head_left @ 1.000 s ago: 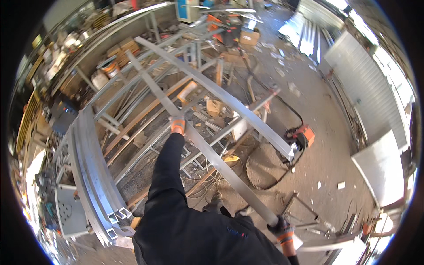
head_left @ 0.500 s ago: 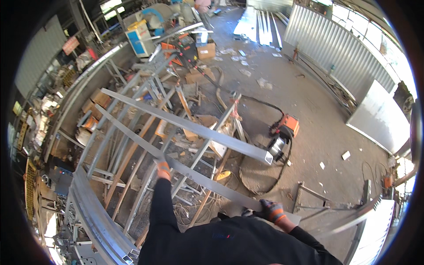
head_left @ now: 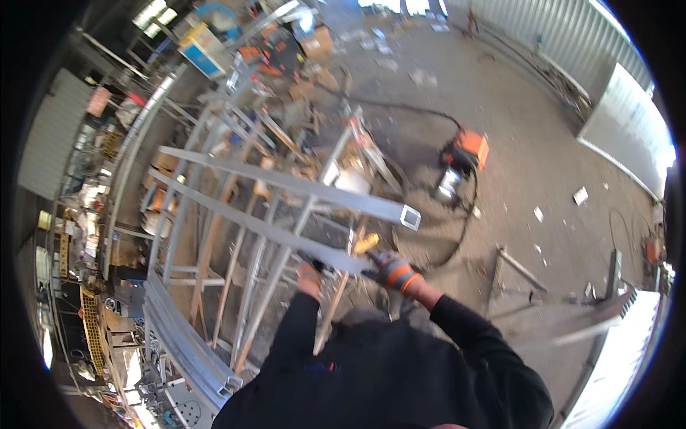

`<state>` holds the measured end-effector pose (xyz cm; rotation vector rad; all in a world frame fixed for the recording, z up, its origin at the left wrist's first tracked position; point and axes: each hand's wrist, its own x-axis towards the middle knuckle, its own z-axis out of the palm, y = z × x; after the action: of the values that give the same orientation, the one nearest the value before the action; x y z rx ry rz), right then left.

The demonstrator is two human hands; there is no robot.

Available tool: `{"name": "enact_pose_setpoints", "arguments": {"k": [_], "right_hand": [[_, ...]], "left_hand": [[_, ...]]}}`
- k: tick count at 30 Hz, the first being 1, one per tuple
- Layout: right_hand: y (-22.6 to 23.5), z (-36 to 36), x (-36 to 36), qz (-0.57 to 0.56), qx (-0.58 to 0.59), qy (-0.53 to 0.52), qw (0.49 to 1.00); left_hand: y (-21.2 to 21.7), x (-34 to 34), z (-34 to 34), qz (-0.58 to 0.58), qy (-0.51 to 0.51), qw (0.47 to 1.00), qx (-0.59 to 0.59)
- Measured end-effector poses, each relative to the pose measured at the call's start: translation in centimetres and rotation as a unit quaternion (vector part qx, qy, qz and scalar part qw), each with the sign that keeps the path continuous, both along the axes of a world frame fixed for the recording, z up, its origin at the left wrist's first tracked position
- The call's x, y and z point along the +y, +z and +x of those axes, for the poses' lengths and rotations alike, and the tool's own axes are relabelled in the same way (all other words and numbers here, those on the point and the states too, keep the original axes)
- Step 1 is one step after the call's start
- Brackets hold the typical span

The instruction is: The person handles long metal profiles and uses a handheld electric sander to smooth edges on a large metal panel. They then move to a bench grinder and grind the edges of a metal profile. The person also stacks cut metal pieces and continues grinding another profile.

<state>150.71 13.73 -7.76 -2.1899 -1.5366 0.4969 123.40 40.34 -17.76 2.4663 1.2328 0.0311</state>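
Observation:
A long grey metal bar (head_left: pixel 264 230) lies slanting across a metal frame, its near-right end at my right hand. My right hand (head_left: pixel 393 272), in a dark glove with an orange band, is closed round that end. At the bar's near edge, my left hand (head_left: pixel 310 274), gloved alike, grips it; its fingers are partly hidden and blurred. Just beyond, a square metal tube (head_left: pixel 307 187) rests on the same frame, its hollow end toward the right. The frame's slanting rails (head_left: pixel 268 300) run beneath both.
Curved metal tubes (head_left: pixel 187 343) lie at the left. An orange machine with a wire spool (head_left: pixel 471 149) stands on the floor at the right, trailing a black cable (head_left: pixel 411 106). A yellow-handled tool (head_left: pixel 366 243) lies near my right hand. A white panel (head_left: pixel 623 129) leans farther right.
The bar has shifted away to the left, its near end drawn in from the lower right. My right hand has moved up and left, my left hand right along the bar. The view has shifted.

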Motion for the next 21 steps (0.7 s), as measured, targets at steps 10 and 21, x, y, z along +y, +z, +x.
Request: {"name": "enact_pose_setpoints", "arguments": {"k": [10,21], "right_hand": [[0.0,0.4,-30.3,-0.193,0.116,-0.378,0.898],[-3.2,-2.1,-31.2,-0.009,0.23,-0.46,0.857]], "left_hand": [[9.6,4.5,12.4,-0.167,0.275,0.79,-0.522],[10.6,-4.9,35.5,0.107,-0.524,0.843,0.06]]}}
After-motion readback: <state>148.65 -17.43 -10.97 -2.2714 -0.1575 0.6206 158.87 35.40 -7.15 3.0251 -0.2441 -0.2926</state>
